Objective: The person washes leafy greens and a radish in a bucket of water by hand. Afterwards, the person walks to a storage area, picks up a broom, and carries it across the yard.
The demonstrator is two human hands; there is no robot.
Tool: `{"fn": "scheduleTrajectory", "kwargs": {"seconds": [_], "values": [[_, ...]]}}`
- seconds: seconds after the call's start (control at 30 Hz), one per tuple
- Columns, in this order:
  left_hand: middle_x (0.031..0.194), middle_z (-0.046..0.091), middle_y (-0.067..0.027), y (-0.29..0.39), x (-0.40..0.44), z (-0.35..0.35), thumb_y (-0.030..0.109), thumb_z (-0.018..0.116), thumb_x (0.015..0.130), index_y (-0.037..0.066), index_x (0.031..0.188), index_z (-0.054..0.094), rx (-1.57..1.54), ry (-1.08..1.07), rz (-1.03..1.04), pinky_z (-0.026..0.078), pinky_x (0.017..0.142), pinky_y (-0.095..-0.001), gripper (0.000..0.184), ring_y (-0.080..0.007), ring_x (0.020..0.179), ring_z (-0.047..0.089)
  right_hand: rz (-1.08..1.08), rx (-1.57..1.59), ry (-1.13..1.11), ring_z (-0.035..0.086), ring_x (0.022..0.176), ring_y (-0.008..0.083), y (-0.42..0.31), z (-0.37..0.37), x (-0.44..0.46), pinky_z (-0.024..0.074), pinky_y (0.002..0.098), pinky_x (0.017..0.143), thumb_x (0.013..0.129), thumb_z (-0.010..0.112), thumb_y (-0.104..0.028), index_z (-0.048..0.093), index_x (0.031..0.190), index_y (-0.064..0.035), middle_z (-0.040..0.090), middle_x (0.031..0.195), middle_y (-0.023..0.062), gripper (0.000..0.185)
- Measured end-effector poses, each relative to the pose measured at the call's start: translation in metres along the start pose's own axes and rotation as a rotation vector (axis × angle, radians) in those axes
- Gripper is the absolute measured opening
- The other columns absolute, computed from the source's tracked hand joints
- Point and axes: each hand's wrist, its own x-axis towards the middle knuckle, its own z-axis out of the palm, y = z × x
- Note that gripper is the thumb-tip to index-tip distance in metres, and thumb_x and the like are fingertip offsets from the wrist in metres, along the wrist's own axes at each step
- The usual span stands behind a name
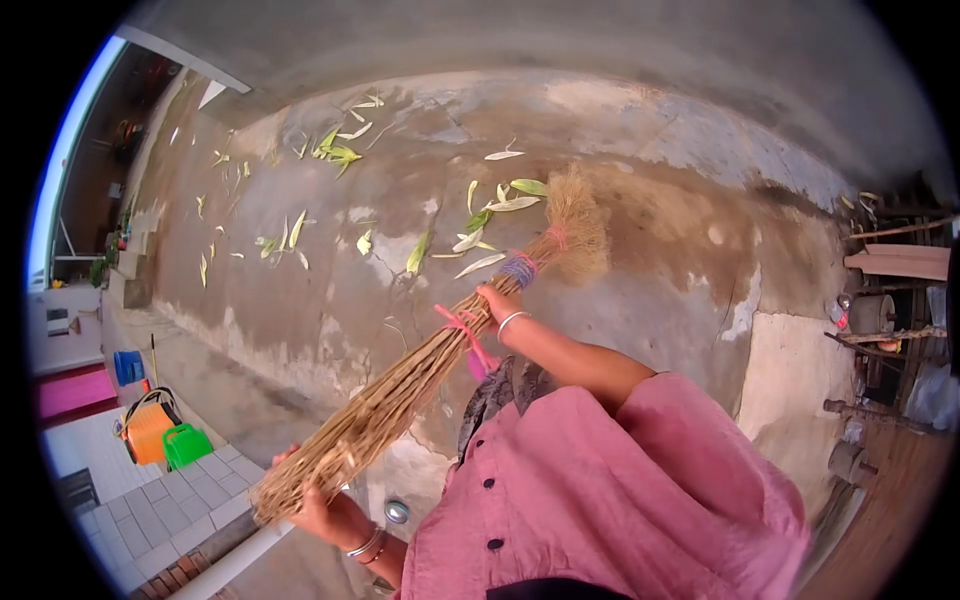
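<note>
A long straw broom (pixel 400 375) slants across the view, its bristle head (pixel 578 225) on the concrete floor at upper right. My left hand (pixel 328 512), with bangles at the wrist, is closed around the thick handle end at lower left. Further up, just below a blue binding (pixel 519 268), my right hand (pixel 500 303) grips the bundled stalks; a bangle circles that wrist. Pink ties wrap the handle (pixel 458 320) between my hands. Green and pale corn husks (pixel 512 204) lie just left of the bristles.
More husks (pixel 340 155) are scattered over the concrete floor (pixel 330 320). An orange sprayer tank (pixel 150 432), a green container (pixel 186 446) and a blue bucket (pixel 128 367) stand at left near tiles. Wood and clutter (pixel 872 315) line the right side.
</note>
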Motion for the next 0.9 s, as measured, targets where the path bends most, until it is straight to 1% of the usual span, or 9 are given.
{"fn": "scheduleTrajectory", "kwargs": {"seconds": [0.1,0.23,0.37,0.5,0.57,0.6,0.7,0.77,0.9], "values": [[0.114,0.049,-0.0191,-0.006,-0.014,0.027,0.015,0.063,0.073,-0.008,0.118,0.038,0.039,0.04,-0.017,0.036,0.095,-0.0393,0.056,-0.027,0.107,0.048,0.116,-0.044,-0.012,0.063,0.056,0.0214,-0.008,0.015,0.022,0.0531,0.0355,0.049,0.074,0.059,-0.016,0.05,0.091,0.0018,0.061,0.075,0.0096,0.026],[0.117,0.046,-0.0202,0.004,-0.019,0.009,0.012,0.063,0.073,-0.008,0.118,0.036,0.177,0.285,-0.016,0.035,0.096,-0.0436,0.056,-0.0314,0.108,0.047,0.084,-0.181,-0.085,0.063,0.059,0.0256,0.016,0.067,0.013,0.0538,0.037,0.051,0.072,0.058,-0.015,0.048,0.094,0.0053,0.06,0.081,0.0143,0.031],[0.119,0.046,-0.0209,0.046,-0.016,-0.025,0.013,0.057,0.078,-0.008,0.121,0.036,0.241,0.197,0.25,0.038,0.095,-0.0417,0.051,-0.0295,0.11,0.046,0.081,-0.221,-0.276,0.061,0.064,0.0181,0.059,0.106,0.002,0.0526,0.0342,0.056,0.071,0.067,-0.025,0.054,0.092,-0.0047,0.06,0.082,0.0077,0.032],[0.123,0.042,-0.0216,0.077,-0.018,-0.067,0.016,0.053,0.079,-0.008,0.124,0.033,0.133,0.383,0.226,0.033,0.099,-0.0443,0.055,-0.0306,0.116,0.041,0.163,-0.158,-0.403,0.062,0.069,0.0177,0.055,0.121,-0.056,0.053,0.0343,0.058,0.074,0.065,-0.022,0.054,0.093,-0.005,0.06,0.082,0.0071,0.028],[0.097,0.058,-0.0145,0.075,-0.017,-0.086,0.029,0.065,0.07,0.002,0.09,0.056,0.915,0.645,0.521,0.046,0.078,-0.0394,0.035,-0.0299,0.087,0.056,0.259,0.0,-0.469,0.062,0.072,0.0187,0.064,0.117,-0.061,0.0534,0.0347,0.058,0.077,0.063,-0.018,0.054,0.096,-0.0049,0.061,0.083,0.007,0.025],[0.123,0.042,-0.021,0.09,-0.009,-0.079,0.015,0.052,0.078,-0.007,0.125,0.032,0.089,0.279,0.281,0.032,0.099,-0.0454,0.056,-0.0311,0.117,0.041,0.26,0.03,-0.424,0.062,0.072,0.0196,0.066,0.111,-0.063,0.0537,0.0349,0.059,0.077,0.062,-0.015,0.054,0.095,-0.0043,0.061,0.083,0.0074,0.022],[0.122,0.042,-0.0196,0.066,-0.001,-0.109,0.014,0.055,0.076,-0.004,0.125,0.033,-0.093,0.01,0.243,0.032,0.099,-0.0458,0.057,-0.0316,0.116,0.041,0.3,0.078,-0.33,0.061,0.074,0.0216,0.075,0.083,-0.05,0.0536,0.0353,0.062,0.077,0.062,-0.015,0.054,0.094,-0.0043,0.06,0.083,0.0078,0.022],[0.105,0.041,-0.0131,0.051,0.01,-0.082,0.018,0.065,0.064,-0.001,0.115,0.038,-0.007,0.185,0.182,0.03,0.095,-0.0411,0.061,-0.0277,0.103,0.041,0.315,0.166,-0.312,0.06,0.075,0.0237,0.101,0.059,-0.014,0.0515,0.04,0.068,0.078,0.057,-0.018,0.053,0.09,-0.0048,0.06,0.084,0.0088,0.018],[0.101,0.044,-0.0116,0.023,0.036,-0.074,0.014,0.067,0.065,0.002,0.109,0.041,-0.053,0.021,0.111,0.034,0.092,-0.0402,0.052,-0.0281,0.099,0.044,0.427,0.142,-0.255,0.06,0.076,0.0253,0.106,0.054,-0.005,0.0489,0.0431,0.073,0.078,0.053,-0.024,0.052,0.088,-0.0048,0.06,0.086,0.0111,0.022]]}}
